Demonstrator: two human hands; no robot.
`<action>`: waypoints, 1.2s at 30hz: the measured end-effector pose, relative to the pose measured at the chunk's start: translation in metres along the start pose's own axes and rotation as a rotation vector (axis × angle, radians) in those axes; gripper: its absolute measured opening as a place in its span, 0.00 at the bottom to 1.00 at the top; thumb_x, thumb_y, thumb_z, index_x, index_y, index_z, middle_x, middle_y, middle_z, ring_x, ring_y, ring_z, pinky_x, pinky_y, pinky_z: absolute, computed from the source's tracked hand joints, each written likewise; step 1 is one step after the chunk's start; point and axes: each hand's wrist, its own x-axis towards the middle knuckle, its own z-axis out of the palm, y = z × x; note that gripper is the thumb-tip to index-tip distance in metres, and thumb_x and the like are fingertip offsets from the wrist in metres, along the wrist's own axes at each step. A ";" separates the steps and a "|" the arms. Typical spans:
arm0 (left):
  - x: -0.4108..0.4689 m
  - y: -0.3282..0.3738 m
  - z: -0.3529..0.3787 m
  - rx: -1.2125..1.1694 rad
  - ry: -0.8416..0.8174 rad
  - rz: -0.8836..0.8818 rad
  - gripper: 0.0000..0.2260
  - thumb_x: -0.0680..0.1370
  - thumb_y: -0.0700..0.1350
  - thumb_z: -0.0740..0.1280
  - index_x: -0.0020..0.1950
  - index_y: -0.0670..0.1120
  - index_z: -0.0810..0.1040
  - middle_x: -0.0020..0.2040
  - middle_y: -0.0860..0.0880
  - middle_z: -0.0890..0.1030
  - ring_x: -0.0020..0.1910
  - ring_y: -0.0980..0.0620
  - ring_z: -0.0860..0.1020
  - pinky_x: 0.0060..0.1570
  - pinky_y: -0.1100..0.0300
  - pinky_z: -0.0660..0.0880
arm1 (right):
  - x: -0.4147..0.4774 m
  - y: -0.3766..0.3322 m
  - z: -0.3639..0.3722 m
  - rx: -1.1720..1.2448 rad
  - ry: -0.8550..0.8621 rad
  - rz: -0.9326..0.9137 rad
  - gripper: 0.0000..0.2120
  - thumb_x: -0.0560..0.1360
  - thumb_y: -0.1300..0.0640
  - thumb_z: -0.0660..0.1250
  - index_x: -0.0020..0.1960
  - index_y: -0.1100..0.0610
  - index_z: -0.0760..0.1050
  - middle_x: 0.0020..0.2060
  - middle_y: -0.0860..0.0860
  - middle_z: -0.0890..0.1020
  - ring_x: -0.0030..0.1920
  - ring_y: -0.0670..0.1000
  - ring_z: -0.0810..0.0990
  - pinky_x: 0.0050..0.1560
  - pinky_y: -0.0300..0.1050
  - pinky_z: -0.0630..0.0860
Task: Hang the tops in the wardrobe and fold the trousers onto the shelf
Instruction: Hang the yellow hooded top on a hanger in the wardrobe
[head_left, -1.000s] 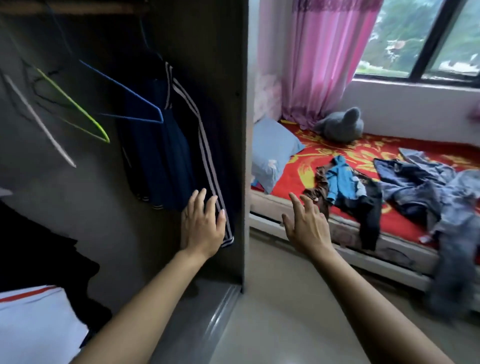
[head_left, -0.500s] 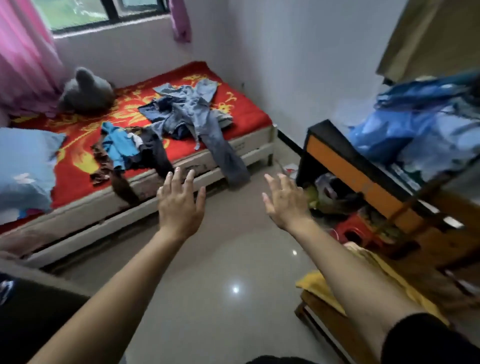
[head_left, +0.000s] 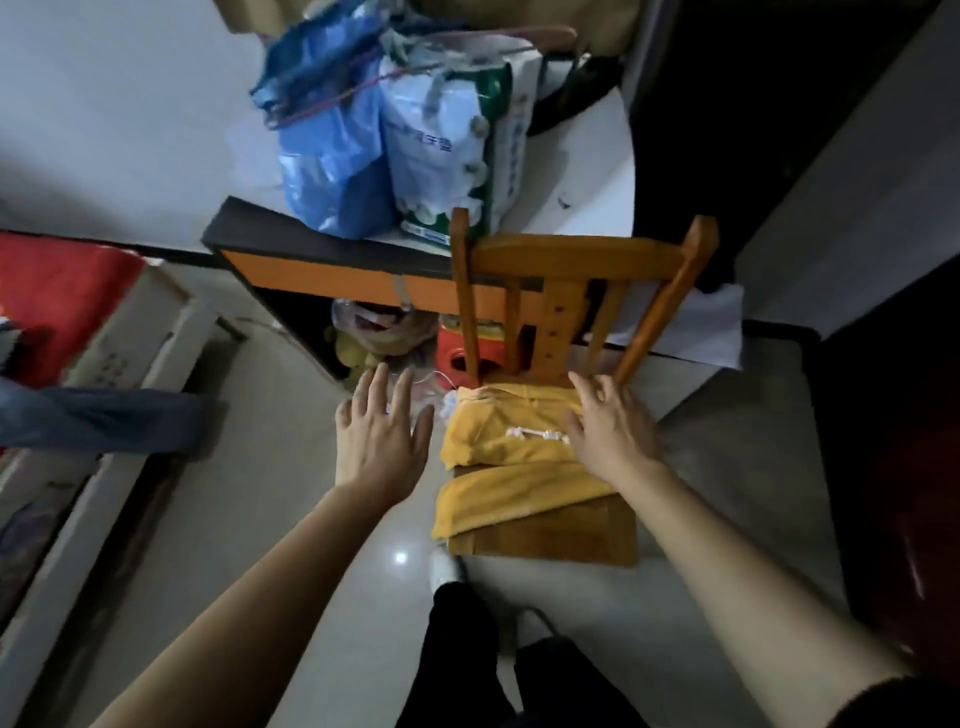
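Both arms out over a wooden chair (head_left: 582, 260) near the middle of the view. A yellow piece of clothing (head_left: 511, 467) lying folded on the seat, with a small white cord on top; hard to tell if a top or trousers. Right hand (head_left: 610, 434) at about 3 o'clock from the middle, fingers spread flat, over the right side of the yellow cloth and maybe just touching it, but not closed on it. Left hand (head_left: 382, 434) at about 9 o'clock from the chair seat, fingers spread wide, over the bare floor (head_left: 291, 519), holding nothing. At 12 o'clock, a low table (head_left: 311, 260) with blue and white plastic packs (head_left: 395, 135) on top. At 9 o'clock, the edge of a bed (head_left: 109, 353) with a red cover and a blue trouser leg (head_left: 104, 421) hanging off it. No wardrobe in view here. Looks like plenty left to do: yellow piece not picked up yet, blue trousers not folded yet. Next, most likely: close both hands on the yellow cloth, lift it, then carry it to the wardrobe.
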 end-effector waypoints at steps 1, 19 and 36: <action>0.010 0.005 0.011 -0.004 -0.033 0.045 0.27 0.82 0.61 0.49 0.78 0.49 0.59 0.79 0.43 0.58 0.78 0.43 0.54 0.73 0.43 0.57 | -0.002 0.008 0.008 0.001 -0.017 0.042 0.26 0.81 0.43 0.57 0.77 0.49 0.60 0.69 0.56 0.69 0.65 0.59 0.72 0.58 0.54 0.74; 0.126 0.068 0.216 0.088 -0.503 0.520 0.24 0.82 0.56 0.55 0.77 0.48 0.61 0.79 0.43 0.56 0.77 0.41 0.55 0.71 0.42 0.59 | -0.030 0.079 0.186 0.517 -0.341 0.881 0.29 0.82 0.47 0.59 0.79 0.47 0.52 0.72 0.57 0.66 0.68 0.59 0.72 0.65 0.56 0.72; 0.126 0.079 0.409 0.119 -0.523 0.500 0.20 0.74 0.48 0.66 0.66 0.52 0.71 0.53 0.43 0.81 0.55 0.39 0.78 0.53 0.51 0.72 | 0.088 0.140 0.335 1.676 0.213 1.405 0.48 0.55 0.26 0.74 0.68 0.50 0.73 0.59 0.51 0.81 0.56 0.52 0.81 0.53 0.48 0.78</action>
